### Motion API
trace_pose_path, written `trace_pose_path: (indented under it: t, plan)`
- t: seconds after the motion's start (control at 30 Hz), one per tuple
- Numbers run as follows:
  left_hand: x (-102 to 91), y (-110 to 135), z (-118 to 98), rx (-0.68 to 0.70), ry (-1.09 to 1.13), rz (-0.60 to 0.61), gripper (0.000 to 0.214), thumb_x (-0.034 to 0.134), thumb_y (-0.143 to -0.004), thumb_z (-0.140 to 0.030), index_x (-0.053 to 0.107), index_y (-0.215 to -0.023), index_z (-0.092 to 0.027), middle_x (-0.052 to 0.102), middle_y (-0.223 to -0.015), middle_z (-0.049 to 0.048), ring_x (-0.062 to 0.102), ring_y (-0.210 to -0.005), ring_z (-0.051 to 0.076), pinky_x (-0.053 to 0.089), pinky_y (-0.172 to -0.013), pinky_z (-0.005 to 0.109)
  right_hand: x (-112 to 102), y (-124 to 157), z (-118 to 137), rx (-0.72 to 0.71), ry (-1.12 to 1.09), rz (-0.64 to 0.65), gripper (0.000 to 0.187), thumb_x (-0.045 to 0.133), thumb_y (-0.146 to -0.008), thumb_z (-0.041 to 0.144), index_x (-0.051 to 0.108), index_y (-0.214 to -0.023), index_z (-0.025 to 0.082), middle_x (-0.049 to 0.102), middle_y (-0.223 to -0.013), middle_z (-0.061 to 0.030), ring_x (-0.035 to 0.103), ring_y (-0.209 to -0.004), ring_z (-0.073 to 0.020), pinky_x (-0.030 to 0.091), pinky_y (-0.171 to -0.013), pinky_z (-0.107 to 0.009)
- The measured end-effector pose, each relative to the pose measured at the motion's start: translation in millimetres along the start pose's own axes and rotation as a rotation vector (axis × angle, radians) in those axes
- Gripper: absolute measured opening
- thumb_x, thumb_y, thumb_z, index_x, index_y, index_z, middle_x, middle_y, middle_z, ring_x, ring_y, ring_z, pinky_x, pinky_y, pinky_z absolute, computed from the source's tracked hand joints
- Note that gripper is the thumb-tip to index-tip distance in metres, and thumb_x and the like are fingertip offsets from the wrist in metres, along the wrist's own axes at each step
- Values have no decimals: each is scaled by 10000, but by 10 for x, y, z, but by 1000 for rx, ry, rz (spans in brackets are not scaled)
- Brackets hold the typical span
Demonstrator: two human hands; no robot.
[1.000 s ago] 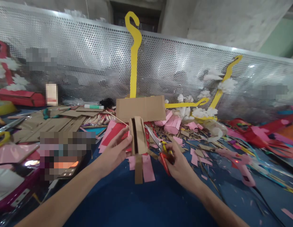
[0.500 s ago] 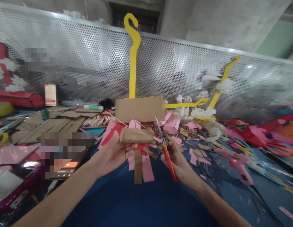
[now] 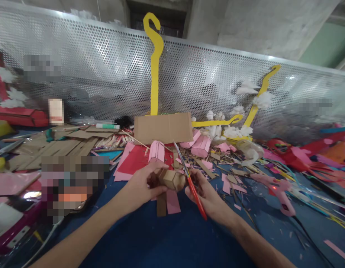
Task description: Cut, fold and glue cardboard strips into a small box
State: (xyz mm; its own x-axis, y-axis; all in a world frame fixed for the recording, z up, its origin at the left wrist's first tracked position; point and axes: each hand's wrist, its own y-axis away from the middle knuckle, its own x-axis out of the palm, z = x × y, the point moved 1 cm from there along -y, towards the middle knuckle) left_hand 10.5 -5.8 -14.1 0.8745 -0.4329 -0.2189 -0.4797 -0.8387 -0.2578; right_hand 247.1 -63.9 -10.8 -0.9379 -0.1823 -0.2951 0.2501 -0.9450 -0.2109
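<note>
My left hand [image 3: 146, 180] is closed around a small many-sided cardboard tube [image 3: 171, 180], its end turned to the right. In my right hand [image 3: 204, 190] are red-handled scissors [image 3: 193, 190], blades pointing up and away, just right of the tube. The right fingertips are close to the tube's end; whether they touch it I cannot tell. Below the hands lie a brown cardboard strip [image 3: 161, 207] and a pink paper strip [image 3: 172, 203]. Just beyond are a folded pink paper piece [image 3: 156, 150] and red paper [image 3: 132, 159].
A cardboard panel [image 3: 163, 128] stands in front of a tall yellow hook shape [image 3: 155, 74]. Pink paper boxes [image 3: 200, 145] and scraps lie to its right. A pink glue gun [image 3: 281, 191] with a black cord rests at right. Stacked cardboard pieces [image 3: 66, 147] lie at left.
My left hand has turned the cardboard tube from lying sideways to showing its end, and brought it lower and nearer the right hand. The scissors have shifted slightly left.
</note>
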Motion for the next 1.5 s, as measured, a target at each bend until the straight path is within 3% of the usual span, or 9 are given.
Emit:
trace_pose_path:
  t: [0.1, 0.17, 0.33, 0.47, 0.57, 0.7, 0.97, 1.23, 1.5]
  plan:
    - [8, 11, -17, 71, -239, -59, 444, 825, -770, -207, 726, -1196, -286, 717, -1018, 34, 552, -650, 144, 445, -598, 271, 1, -12, 33, -10, 15, -19, 411, 594, -950, 631, 443, -1075, 271, 534, -971, -20, 568, -888, -200, 536, -853, -349]
    - [-15, -5, -41, 62, -212, -128, 400, 827, -796, -272, 726, -1183, -270, 721, -1022, 41, 571, -680, 152, 456, -626, 279, -10, -13, 38, -8, 44, -46, 419, 591, -944, 637, 449, -1086, 270, 525, -970, -19, 560, -864, -197, 536, -832, -344]
    - [-123, -67, -99, -74, 414, -253, 298, 696, -929, -481, 708, -962, -185, 621, -720, 0, 465, -518, 97, 393, -494, 244, -58, 24, 35, -8, 188, -94, 363, 615, -960, 487, 432, -1188, 272, 520, -946, -4, 546, -792, -181, 540, -757, -323]
    - [-153, -80, -145, -85, 675, -281, 330, 709, -920, -502, 687, -901, -174, 637, -774, 20, 522, -587, 107, 439, -501, 231, -57, 57, 67, -27, 447, -140, 474, 734, -870, 391, 452, -1223, 246, 584, -1092, -61, 606, -958, -239, 537, -873, -386]
    - [-129, -77, -162, -43, 686, -259, 270, 752, -899, -455, 702, -919, -190, 671, -801, 24, 580, -652, 128, 490, -547, 237, -36, 63, 54, -75, 552, -174, 480, 729, -868, 376, 464, -1244, 240, 596, -1207, -108, 608, -1104, -294, 515, -964, -445]
    - [-111, -71, -133, 5, 608, -248, 282, 857, -817, -330, 733, -1040, -210, 744, -960, 35, 674, -826, 159, 571, -723, 270, -50, 55, 14, -96, 605, -185, 473, 732, -863, 363, 465, -1236, 245, 607, -1205, -116, 615, -1112, -309, 523, -942, -455]
    - [-155, -94, -42, 69, 499, -299, 376, 849, -826, -309, 713, -1168, -235, 761, -1138, 52, 685, -1100, 226, 557, -981, 362, -125, 53, 68, -111, 644, -160, 469, 758, -843, 316, 458, -1198, 260, 573, -1206, -104, 582, -1108, -315, 509, -921, -453]
    - [-162, -94, -17, 80, 473, -306, 401, 836, -840, -299, 700, -1212, -237, 759, -1209, 59, 669, -1176, 233, 533, -1032, 361, -100, 49, 113, -127, 644, -130, 227, 641, -917, 245, 502, -1096, 267, 597, -1139, -76, 573, -1067, -298, 490, -893, -442]
    - [-183, -100, -15, 92, 475, -305, 420, 841, -837, -288, 696, -1227, -230, 757, -1253, 70, 676, -1206, 248, 564, -1013, 338, -169, 44, 90, -113, 682, -157, 360, 670, -875, 190, 475, -1168, 264, 578, -1194, -94, 567, -1120, -308, 478, -941, -457]
